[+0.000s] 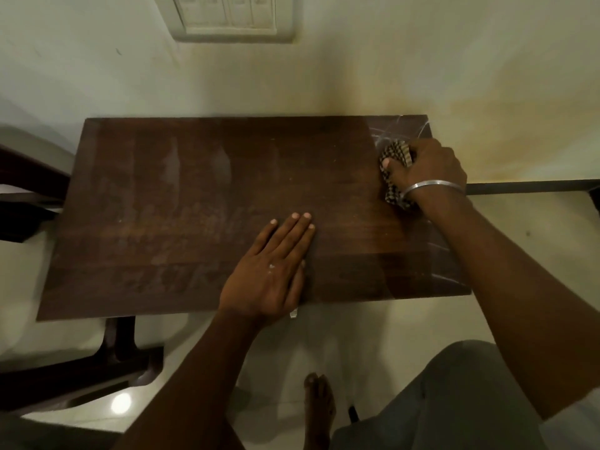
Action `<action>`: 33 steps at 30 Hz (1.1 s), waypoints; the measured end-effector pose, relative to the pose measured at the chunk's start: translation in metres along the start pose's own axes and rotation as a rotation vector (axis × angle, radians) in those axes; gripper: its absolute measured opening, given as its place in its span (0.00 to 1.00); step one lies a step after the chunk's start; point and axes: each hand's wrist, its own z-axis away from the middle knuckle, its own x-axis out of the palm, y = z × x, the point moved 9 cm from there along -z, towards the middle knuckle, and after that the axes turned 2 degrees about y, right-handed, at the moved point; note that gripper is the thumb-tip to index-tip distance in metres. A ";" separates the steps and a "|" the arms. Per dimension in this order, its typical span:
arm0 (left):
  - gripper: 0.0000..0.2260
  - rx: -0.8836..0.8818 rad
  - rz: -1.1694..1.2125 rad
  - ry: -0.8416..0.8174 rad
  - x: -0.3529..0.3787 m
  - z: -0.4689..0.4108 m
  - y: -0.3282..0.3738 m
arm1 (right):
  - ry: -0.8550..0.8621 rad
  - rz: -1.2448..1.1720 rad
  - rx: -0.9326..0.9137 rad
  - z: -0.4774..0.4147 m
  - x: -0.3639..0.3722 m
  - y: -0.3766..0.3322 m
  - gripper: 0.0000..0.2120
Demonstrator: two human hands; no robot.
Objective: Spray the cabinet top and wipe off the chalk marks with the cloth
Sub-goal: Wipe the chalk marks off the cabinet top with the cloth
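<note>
Right hand [425, 167] clenched around checked cloth [394, 151], pressed on tabletop [194, 190] at upper right of frame. Chalk marks [399, 128] just above grip, toward far corner. Left hand [269, 271] released, flat at lower centre, farther off.

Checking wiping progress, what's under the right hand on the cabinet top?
The right hand presses a bunched checkered cloth onto the cabinet top. White chalk marks show beyond it; any marks under cloth and hand are hidden.
</note>
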 end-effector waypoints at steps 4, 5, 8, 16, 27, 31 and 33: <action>0.25 -0.004 -0.001 -0.006 0.002 -0.001 -0.002 | 0.046 -0.030 0.009 -0.005 0.000 -0.004 0.20; 0.25 -0.005 -0.005 -0.008 0.002 -0.001 -0.002 | 0.048 -0.042 0.015 -0.010 0.001 -0.007 0.19; 0.25 -0.010 -0.002 -0.012 0.002 -0.001 -0.001 | 0.034 -0.047 0.015 -0.025 0.004 -0.013 0.21; 0.25 -0.004 -0.005 -0.021 0.002 -0.002 -0.002 | 0.054 -0.107 0.024 -0.049 0.009 -0.025 0.20; 0.25 -0.003 -0.002 -0.023 0.002 -0.003 -0.001 | 0.062 -0.086 -0.011 -0.054 0.014 -0.036 0.17; 0.25 -0.009 0.003 -0.028 0.001 -0.001 -0.002 | 0.038 -0.111 0.025 -0.067 0.010 -0.043 0.20; 0.25 -0.008 -0.002 -0.028 0.002 0.000 -0.002 | 0.012 -0.088 0.014 -0.061 0.010 -0.041 0.19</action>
